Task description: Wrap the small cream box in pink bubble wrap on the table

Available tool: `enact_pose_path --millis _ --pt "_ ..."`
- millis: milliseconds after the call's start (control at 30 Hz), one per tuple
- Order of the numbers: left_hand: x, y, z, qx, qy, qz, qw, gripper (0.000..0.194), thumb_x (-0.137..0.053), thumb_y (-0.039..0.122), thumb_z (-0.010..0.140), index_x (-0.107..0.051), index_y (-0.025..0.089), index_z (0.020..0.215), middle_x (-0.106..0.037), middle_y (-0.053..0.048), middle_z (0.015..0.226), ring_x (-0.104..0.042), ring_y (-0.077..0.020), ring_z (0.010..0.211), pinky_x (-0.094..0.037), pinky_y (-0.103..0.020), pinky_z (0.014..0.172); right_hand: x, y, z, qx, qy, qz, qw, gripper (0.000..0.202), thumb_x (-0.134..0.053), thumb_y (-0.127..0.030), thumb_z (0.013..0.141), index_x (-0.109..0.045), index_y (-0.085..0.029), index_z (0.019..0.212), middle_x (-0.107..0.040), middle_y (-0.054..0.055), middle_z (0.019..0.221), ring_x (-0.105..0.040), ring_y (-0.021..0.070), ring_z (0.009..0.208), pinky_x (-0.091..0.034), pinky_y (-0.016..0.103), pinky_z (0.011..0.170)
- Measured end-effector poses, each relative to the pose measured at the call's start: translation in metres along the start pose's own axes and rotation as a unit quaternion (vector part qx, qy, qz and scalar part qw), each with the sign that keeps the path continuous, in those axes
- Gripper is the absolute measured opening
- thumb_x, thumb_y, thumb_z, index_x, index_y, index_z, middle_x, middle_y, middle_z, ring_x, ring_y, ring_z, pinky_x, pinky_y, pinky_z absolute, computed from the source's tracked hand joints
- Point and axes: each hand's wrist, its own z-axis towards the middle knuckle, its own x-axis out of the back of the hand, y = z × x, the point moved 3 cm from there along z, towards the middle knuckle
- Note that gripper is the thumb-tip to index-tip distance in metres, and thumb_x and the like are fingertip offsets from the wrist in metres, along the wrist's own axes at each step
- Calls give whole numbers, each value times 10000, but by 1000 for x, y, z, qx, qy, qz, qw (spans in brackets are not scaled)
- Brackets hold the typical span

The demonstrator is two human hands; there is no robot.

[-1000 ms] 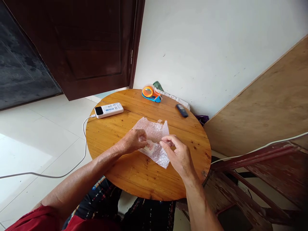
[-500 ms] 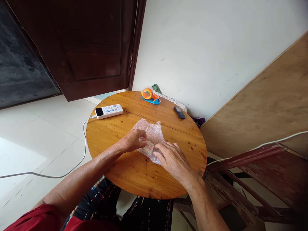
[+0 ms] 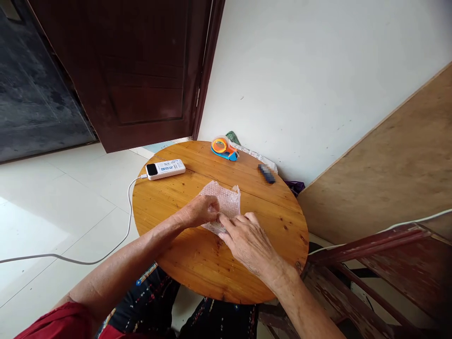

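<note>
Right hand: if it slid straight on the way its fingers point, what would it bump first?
Most likely the left hand. The right hand points towards it, with bubble wrap underneath. They look very close, but I can't tell whether they already touch.

Blue characters stand on the white device (image 3: 165, 169), left of the tape dispenser (image 3: 225, 149), with finer marks beside them, too small to read. Right of the dispenser, the strip (image 3: 257, 155) carries dark print, likewise illegible.
</note>
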Motion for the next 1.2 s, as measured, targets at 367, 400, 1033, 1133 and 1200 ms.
enact_pose_path --millis 367,400,1033,1133,1200 --pt "20 -26 -26 87 79 62 991 203 -594 218 733 -659 160 917 -672 -40 798 -615 -182 731 -436 -263 658 3 -4 7 14 1 -65 998 123 -694 -267 850 -632 -201 933 -656 81 918 -562 264 881 -327 389 753" --pt "19 -26 -26 80 90 78 990 179 -600 225 727 -657 159 884 -661 -41 795 -605 -180 728 -430 -262 656 2 -4 8 22 3 -64 998 116 -692 -249 847 -629 -197 930 -651 79 935 -559 259 887 -333 389 759" --pt "10 -46 -29 212 48 -144 965 317 -604 224 748 -529 169 1051 -569 62 603 -577 -115 466 -404 -185 434 -2 -8 27 58 -14 -63 996 110 -676 -261 848 -664 -229 953 -607 75 922 -550 243 872 -370 385 792" --pt "5 -47 -27 228 68 -227 944 590 -649 221 748 -416 140 1284 -567 64 651 -559 -104 457 -414 -178 410 -4 -9 27 61 -18 -72 995 91 -661 -253 855 -670 -229 942 -613 83 932 -550 251 889 -372 389 796" --pt "2 -46 -26 233 78 -264 933 600 -641 193 748 -423 118 1302 -560 60 661 -540 -89 466 -407 -167 409 -5 -10 28 60 -17 -73 995 65 -646 -238 861 -672 -221 918 -615 87 936 -549 251 896 -370 386 794"
